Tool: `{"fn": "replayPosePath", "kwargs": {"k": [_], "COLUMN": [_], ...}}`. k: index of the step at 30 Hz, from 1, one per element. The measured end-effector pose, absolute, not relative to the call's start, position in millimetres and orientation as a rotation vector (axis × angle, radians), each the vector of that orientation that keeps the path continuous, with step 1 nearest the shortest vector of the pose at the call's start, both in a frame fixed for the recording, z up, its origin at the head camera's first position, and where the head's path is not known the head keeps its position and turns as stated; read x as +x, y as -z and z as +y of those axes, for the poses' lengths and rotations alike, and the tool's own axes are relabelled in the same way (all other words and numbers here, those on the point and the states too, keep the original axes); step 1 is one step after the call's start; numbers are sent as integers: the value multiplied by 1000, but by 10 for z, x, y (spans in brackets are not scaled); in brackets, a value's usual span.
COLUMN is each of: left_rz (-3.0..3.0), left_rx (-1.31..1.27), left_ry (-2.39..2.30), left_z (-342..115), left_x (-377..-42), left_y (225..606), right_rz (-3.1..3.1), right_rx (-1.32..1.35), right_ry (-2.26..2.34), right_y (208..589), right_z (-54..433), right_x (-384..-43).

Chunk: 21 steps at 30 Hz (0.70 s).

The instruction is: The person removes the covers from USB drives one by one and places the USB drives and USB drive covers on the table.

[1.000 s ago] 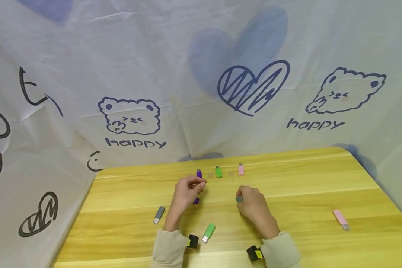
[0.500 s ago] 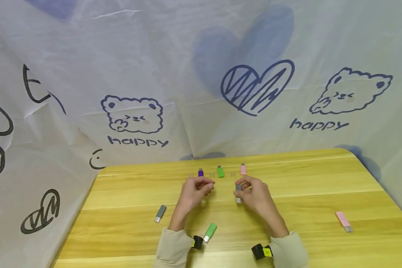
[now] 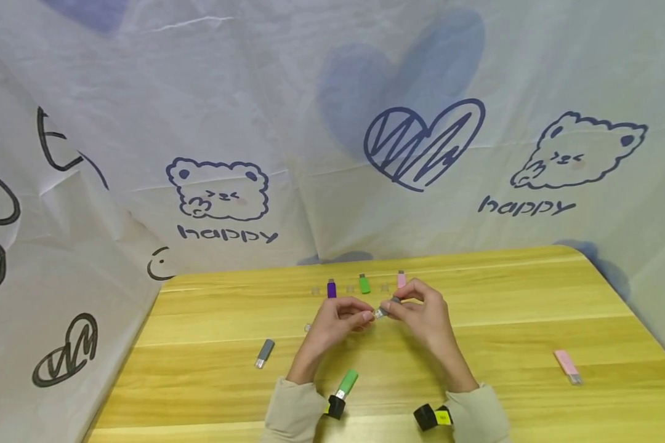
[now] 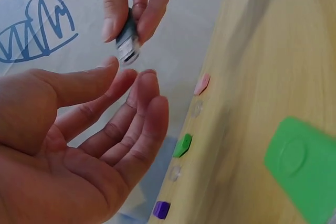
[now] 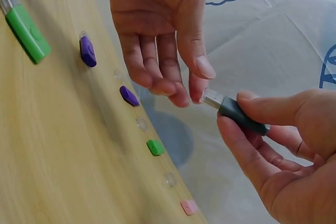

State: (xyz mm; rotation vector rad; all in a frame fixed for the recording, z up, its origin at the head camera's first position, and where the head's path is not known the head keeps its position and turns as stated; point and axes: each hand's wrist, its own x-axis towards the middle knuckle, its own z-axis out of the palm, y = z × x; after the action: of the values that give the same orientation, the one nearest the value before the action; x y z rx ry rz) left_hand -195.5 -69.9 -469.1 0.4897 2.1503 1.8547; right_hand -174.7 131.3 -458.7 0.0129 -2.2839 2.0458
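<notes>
My right hand (image 3: 425, 311) pinches a grey USB stick (image 5: 242, 116) between thumb and fingers, its metal plug under a clear cap (image 5: 211, 98) pointing toward the left hand. My left hand (image 3: 340, 320) has its thumb and fingers loosely bent, the tips right at the capped end; in the left wrist view the cap (image 4: 128, 55) shows uncovered beside the left thumb. Behind the hands, a purple USB stick (image 3: 331, 288), a green one (image 3: 364, 283) and a pink one (image 3: 401, 279) lie uncapped in a row. Small clear caps (image 3: 350, 288) lie beside them.
On the wooden table (image 3: 199, 394) lie a capped grey stick (image 3: 265, 353) at left, a green one (image 3: 348, 383) by the left wrist, and a pink one (image 3: 568, 367) far right. Another purple stick (image 5: 88, 51) is mostly behind the left hand in the head view. A printed cloth (image 3: 310, 123) hangs behind.
The right hand has lifted the grey USB stick and turned its capped end leftward. My left hand has moved right, away from the purple stick, to meet the cap.
</notes>
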Motion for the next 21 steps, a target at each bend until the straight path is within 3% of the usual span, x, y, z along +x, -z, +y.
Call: {"fn": "replayPosePath", "kwargs": {"k": [21], "left_rz": [2175], "left_rx": [374], "left_ry": [-2064], "left_z": [-650], "left_x": [-1959], "left_y": [4668], "right_rz": [-2426], "right_rx": [134], "right_ry": [-2039], "right_y": [4566], "right_z": [1283], "right_x": [-1727]}}
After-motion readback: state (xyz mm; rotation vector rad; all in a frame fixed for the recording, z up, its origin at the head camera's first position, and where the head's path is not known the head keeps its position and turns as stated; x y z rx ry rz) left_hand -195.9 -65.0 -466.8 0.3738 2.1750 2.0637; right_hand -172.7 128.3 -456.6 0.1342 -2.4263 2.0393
